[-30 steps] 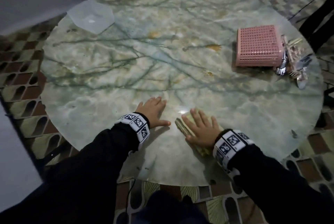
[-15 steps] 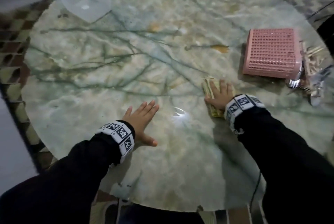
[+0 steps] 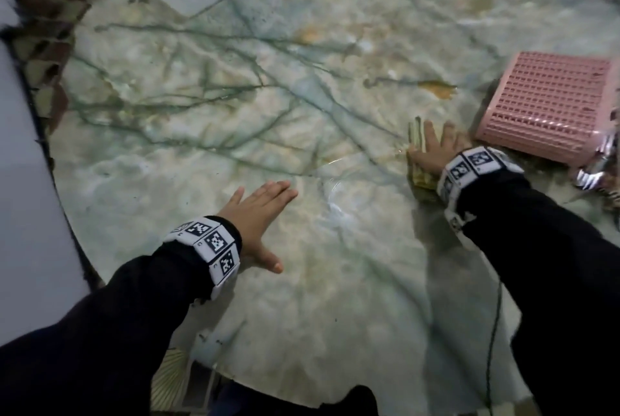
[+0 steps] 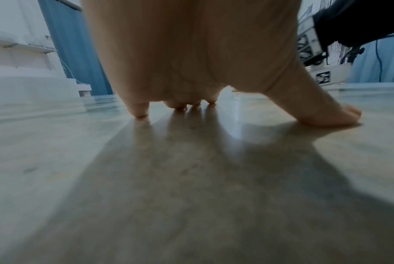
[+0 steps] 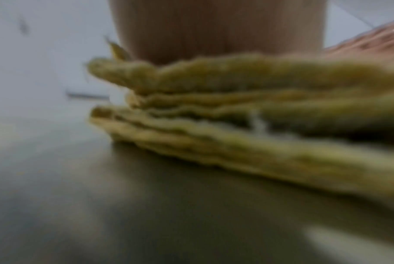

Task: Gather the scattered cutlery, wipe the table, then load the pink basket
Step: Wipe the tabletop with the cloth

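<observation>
Since a second ago the right hand has slid the folded yellow-green cloth from the table's near edge out to just beside the pink basket, where it now presses the cloth flat, fingers straight and spread, holding nothing. Over the same second the left hand has stayed well to the left of the basket, spread wide with fingertips and thumb on the marble table, gripping nothing.

That basket lies upside down, its perforated base up, and the gathered cutlery is heaped against its far right side (only a shiny corner of the heap shows at the head view's edge). An orange-brown smear sits just left of the basket, beyond the cloth, so the wiping step looks unfinished.

My concern is the next stroke. A wide sweep toward the basket could knock it into the heap and scatter the pieces again, perhaps off the rim, which seems close there. In the right wrist view the cloth's folded layers look loose; hard dragging could let them splay and miss the stain.
</observation>
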Demonstrator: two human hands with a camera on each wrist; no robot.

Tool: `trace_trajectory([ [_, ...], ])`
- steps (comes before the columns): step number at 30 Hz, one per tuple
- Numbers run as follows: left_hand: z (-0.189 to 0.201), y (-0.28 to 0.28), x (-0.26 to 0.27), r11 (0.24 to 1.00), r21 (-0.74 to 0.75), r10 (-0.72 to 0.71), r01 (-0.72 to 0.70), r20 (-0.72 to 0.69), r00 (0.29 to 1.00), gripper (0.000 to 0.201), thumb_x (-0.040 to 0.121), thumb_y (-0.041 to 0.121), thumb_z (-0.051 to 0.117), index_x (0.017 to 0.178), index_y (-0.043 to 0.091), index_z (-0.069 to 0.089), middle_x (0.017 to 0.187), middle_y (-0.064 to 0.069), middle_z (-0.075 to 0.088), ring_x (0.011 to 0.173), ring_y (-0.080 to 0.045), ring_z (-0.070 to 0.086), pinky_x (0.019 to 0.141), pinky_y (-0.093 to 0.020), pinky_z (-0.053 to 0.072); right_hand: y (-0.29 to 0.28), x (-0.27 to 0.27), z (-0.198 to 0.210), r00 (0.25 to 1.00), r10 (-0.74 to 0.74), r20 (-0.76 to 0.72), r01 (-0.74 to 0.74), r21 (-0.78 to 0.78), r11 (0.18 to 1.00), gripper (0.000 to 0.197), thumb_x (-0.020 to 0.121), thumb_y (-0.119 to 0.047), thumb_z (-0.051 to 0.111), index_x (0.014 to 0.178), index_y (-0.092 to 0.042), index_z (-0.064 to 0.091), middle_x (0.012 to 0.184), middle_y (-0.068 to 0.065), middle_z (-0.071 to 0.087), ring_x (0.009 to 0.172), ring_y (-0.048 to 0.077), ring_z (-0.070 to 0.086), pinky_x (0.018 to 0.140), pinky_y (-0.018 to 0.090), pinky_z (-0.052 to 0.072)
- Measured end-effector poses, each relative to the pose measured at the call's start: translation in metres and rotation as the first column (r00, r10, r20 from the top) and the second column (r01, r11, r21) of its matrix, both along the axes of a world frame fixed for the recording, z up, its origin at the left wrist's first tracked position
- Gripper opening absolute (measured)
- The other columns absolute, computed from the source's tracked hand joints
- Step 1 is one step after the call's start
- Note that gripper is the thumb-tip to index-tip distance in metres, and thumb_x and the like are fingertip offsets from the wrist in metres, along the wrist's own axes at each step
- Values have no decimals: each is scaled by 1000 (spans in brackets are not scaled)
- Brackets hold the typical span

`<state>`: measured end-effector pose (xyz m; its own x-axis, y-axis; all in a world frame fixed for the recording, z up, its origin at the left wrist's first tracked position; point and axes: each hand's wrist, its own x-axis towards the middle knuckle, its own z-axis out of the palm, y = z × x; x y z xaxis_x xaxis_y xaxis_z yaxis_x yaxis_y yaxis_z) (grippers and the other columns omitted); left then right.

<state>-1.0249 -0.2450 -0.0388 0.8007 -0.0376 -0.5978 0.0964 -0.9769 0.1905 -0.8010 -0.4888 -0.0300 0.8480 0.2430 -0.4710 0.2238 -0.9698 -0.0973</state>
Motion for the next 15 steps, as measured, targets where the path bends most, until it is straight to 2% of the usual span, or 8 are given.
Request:
trace_trajectory([
  [2, 0, 0, -1, 1000, -4, 7, -7, 4, 1000, 132, 55, 62, 75, 146, 33, -15, 153, 13, -22, 142, -8, -16, 114, -48, -5, 39, -13, -7, 992, 130, -8, -129, 55, 990, 70, 96, -46, 37, 150, -23, 0, 156, 14, -10, 144, 36, -4, 115, 49, 3],
  [4, 0, 0, -1, 1000, -5, 10, -10, 10, 1000, 132, 54, 64, 75, 146, 34, -15, 154, 13, -21, 142, -8, -15, 114, -48, -5, 65, -58, -10, 947, 321, -16, -319, 77, 945, 70, 95, -47, 36, 150, -27, -3, 157, 7, -14, 145, 31, -8, 114, 51, 1],
  [6, -1, 0, 0, 1000, -6, 12, -12, 15, 1000, 132, 53, 65, 75, 146, 34, -14, 154, 13, -21, 142, -8, -15, 114, -49, -5, 61, -109, -10, 875, 484, -1, -484, 28, 875, 69, 95, -50, 33, 148, -35, -8, 156, 0, -20, 145, 24, -13, 114, 51, -2],
  [8, -2, 1, 0, 1000, -4, 11, -11, 23, 1000, 132, 53, 64, 76, 146, 34, -14, 154, 13, -20, 143, -8, -14, 114, -50, -4, 32, -130, -5, 815, 573, -86, -574, 6, 819, 68, 94, -53, 31, 146, -39, -12, 154, -4, -26, 144, 20, -18, 114, 49, -2],
  [10, -2, 1, 0, 1000, -9, 18, -18, 31, 999, 132, 54, 62, 76, 146, 34, -13, 154, 14, -19, 143, -7, -14, 114, -49, -5, 4, -119, -1, 816, 551, -175, -564, -33, 825, 69, 90, -61, 21, 145, -39, -14, 153, -5, -27, 143, 19, -20, 114, 49, -1],
  [11, -2, 1, 0, 1000, -13, 22, -22, 36, 999, 131, 54, 62, 77, 146, 34, -12, 154, 14, -19, 143, -7, -14, 114, -49, -5, -4, -103, 0, 847, 504, -165, -520, -70, 851, 70, 88, -63, 18, 145, -38, -14, 154, -5, -26, 144, 20, -18, 114, 50, 0],
  [13, 0, 0, 0, 999, -23, 27, -26, 40, 999, 131, 54, 60, 78, 147, 34, -11, 154, 15, -18, 143, -6, -13, 113, -50, -5, -1, -63, -2, 942, 326, -76, -331, -63, 942, 66, 94, -55, 27, 147, -36, -8, 156, -2, -20, 145, 23, -12, 115, 49, 2],
  [15, 1, 0, -1, 999, -22, 28, -27, 42, 999, 131, 54, 59, 78, 147, 34, -11, 154, 15, -17, 142, -5, -13, 113, -50, -5, 22, -28, 2, 983, 184, -20, -184, -4, 983, 65, 97, -47, 32, 149, -31, -3, 157, 5, -16, 145, 30, -9, 115, 49, 2],
])
